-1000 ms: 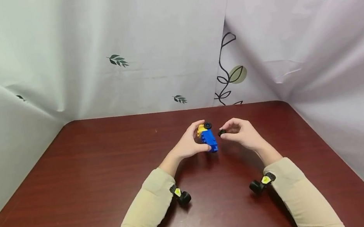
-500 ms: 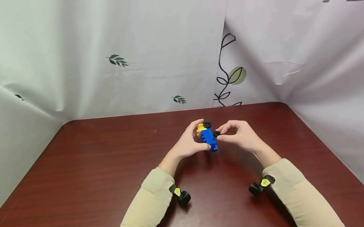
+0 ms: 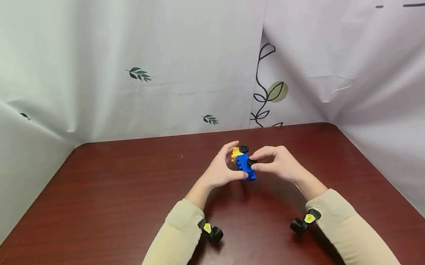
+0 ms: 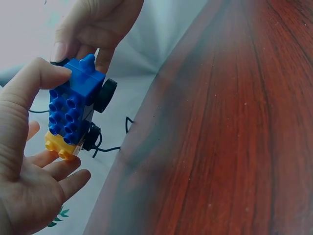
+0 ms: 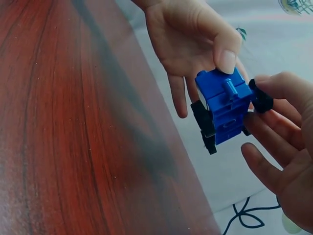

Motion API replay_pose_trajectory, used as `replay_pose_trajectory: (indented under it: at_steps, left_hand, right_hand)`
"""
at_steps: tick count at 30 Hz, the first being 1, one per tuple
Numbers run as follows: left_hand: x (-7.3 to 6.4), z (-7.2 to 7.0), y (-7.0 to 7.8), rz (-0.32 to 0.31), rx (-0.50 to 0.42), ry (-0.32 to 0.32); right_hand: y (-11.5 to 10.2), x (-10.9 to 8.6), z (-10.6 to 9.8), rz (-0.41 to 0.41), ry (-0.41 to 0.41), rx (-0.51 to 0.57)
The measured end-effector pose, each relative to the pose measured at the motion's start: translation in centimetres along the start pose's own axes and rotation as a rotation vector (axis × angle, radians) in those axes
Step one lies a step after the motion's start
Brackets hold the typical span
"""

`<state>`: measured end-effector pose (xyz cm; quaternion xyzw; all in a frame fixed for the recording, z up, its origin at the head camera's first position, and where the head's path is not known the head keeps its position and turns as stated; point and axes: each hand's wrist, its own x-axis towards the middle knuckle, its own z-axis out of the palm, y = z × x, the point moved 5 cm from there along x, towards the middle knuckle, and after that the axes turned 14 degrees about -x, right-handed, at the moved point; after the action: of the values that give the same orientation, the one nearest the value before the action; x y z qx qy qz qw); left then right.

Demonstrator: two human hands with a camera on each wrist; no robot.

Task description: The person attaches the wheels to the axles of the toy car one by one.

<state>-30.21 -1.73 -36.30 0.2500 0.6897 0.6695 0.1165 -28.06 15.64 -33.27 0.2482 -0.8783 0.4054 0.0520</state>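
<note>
My left hand grips a blue and yellow toy brick car between thumb and fingers, above the table. Blue studs and a yellow brick show on the car in the left wrist view, with two black wheels along one side. From the other side my right hand pinches a small black wheel. This wheel is up against the car's side; whether it is seated on the axle I cannot tell. A blue hitch-like knob sticks out from the car's end.
Below the hands lies a dark red wooden table. A pale cloth backdrop with printed leaves hangs along the table's back and sides. Each wrist carries a black camera on a strap.
My right hand has moved left with the black wheel, from a gap beside the car to contact with its side. The left hand keeps its hold on the car nearly in place.
</note>
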Motion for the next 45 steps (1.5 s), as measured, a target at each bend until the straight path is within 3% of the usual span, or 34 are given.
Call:
replay_pose_trajectory:
  at_steps: [6, 9, 14, 18, 21, 27, 34, 45]
  left_hand:
    - [-0.2, -0.2, 0.0, 0.005, -0.002, 0.005]
    - [-0.2, -0.2, 0.0, 0.012, 0.021, 0.016]
    - [-0.3, 0.1, 0.4, 0.064, 0.092, 0.034]
    - [-0.4, 0.2, 0.6, 0.102, 0.118, 0.059]
    - [-0.3, 0.1, 0.8, 0.129, 0.111, 0.079]
    - [0.0, 0.0, 0.9, 0.141, 0.129, 0.088]
    - [-0.1, -0.1, 0.9, 0.101, 0.178, 0.113]
    - [0.0, -0.4, 1.0, 0.095, 0.184, 0.177]
  right_hand:
    - [-0.3, -0.1, 0.2, -0.026, -0.013, 0.034]
    - [-0.2, 0.1, 0.6, 0.015, 0.007, 0.085]
    - [1.0, 0.1, 1.6, 0.228, 0.015, 0.237]
    - [1.8, -0.2, 2.7, 0.432, -0.053, 0.339]
    - [1.9, -0.4, 3.2, 0.512, -0.123, 0.373]
    - [1.3, -0.4, 3.3, 0.504, -0.178, 0.424]
    - [1.4, -0.2, 3.8, 0.494, -0.160, 0.487]
    - [1.2, 0.2, 4.2, 0.485, -0.092, 0.561]
